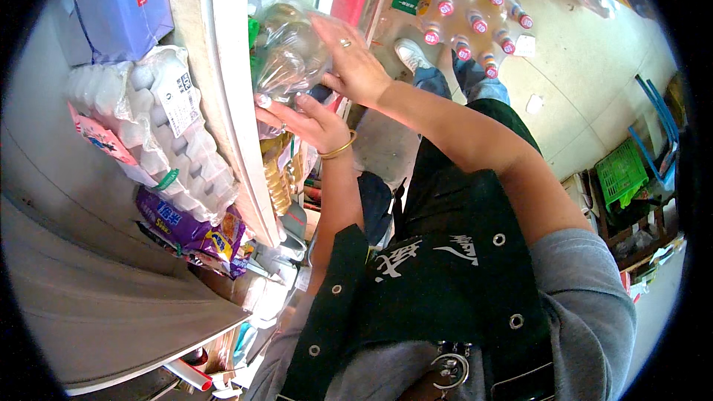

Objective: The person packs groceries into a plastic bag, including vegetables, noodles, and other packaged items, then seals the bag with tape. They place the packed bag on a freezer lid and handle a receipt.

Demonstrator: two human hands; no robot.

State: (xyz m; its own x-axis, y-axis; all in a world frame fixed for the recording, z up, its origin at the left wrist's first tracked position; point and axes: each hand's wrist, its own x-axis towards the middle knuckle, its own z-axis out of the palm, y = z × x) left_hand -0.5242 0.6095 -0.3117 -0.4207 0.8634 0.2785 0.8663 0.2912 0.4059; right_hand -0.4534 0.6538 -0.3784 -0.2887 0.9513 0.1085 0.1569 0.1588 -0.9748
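A clear plastic-wrapped bundle (284, 53) of rounded, glassy-looking items stands at a shelf just beyond the white edge board (237, 94). My right hand (353, 64), with a ring on one finger, presses along its right side. Under its near side are the fingers of my left hand (312, 122), which wears a gold bangle (338, 146) at the wrist. Between them the two hands hold the bundle. Glare on the film hides what exactly is inside. Gold-coloured packages (277, 172) sit lower on the same shelving.
On the surface at left lie wrapped egg trays (178, 139), a purple snack packet (192, 228) and a blue-violet box (120, 8). A shrink-wrapped pack of red-capped bottles (473, 16) stands on the floor by a person's white shoe (412, 54). A green plastic basket (621, 172) is at right.
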